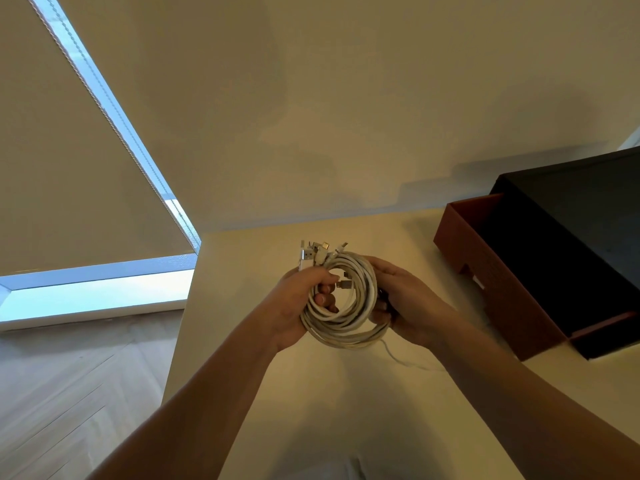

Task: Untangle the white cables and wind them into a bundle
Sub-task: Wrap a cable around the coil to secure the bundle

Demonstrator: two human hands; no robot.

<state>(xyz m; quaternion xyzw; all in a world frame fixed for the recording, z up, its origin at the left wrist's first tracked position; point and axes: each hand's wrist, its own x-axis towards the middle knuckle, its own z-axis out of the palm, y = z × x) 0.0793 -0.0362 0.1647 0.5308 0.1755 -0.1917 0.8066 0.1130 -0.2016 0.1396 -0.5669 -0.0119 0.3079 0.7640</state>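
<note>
**A:** Nearest us, our two forearms (207, 393) are reaching out and meeting at the coil of white cables (349, 327). We are holding the coil up over the pale table (346, 427).

**B:** How are our fingers sitting?

**A:** Our left hand (294, 306) is gripping the coil's left side, with the fingers curling through its middle and the thumb pressing over the top. Our right hand (405, 303) is clasping the coil's right side with curled fingers. We cannot tell exactly how they are pinching it.

**B:** And the plugs?

**A:** The connector ends (318, 252) are sticking out in a cluster at the coil's far upper left. One loose tail (394, 356) is trailing from under the coil onto the table.

**B:** Further out?

**A:** Right of the coil, a brown drawer (502, 292) is standing pulled out of a black box (588, 209). Left of the coil and well apart, a window (86, 292) is glowing under a blind (69, 168), beside a wooden floor (69, 393).
</note>
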